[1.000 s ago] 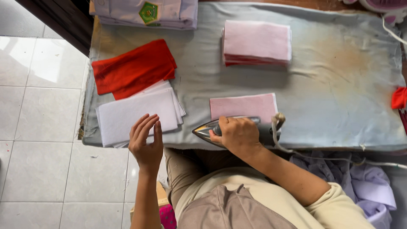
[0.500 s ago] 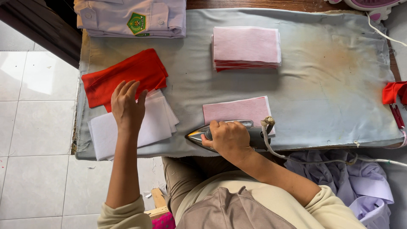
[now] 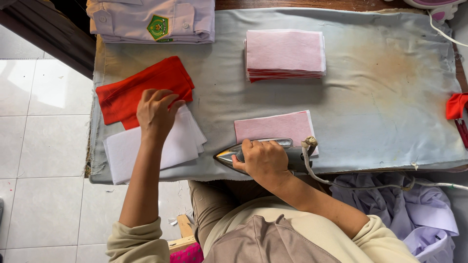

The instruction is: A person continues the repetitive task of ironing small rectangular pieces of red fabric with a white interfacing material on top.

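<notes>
Iron [image 3: 263, 155] lies crosswise along the table's near edge, tip pointing left, right hand [image 3: 261, 159] clenched on its handle, just below a pink piece [image 3: 274, 127]. Left hand [image 3: 155, 113], fingers loose, rests where red cloth [image 3: 141, 87] meets white sheets [image 3: 175, 146].

A home ironing or small sewing workspace: a counter padded with scorched grey cloth [image 3: 380, 73], a metal electric iron [image 3: 265, 155], stacked pink fabric rectangles [image 3: 285, 51], a folded white uniform shirt [image 3: 156, 19], pale floor tiles [image 3: 39, 97].
</notes>
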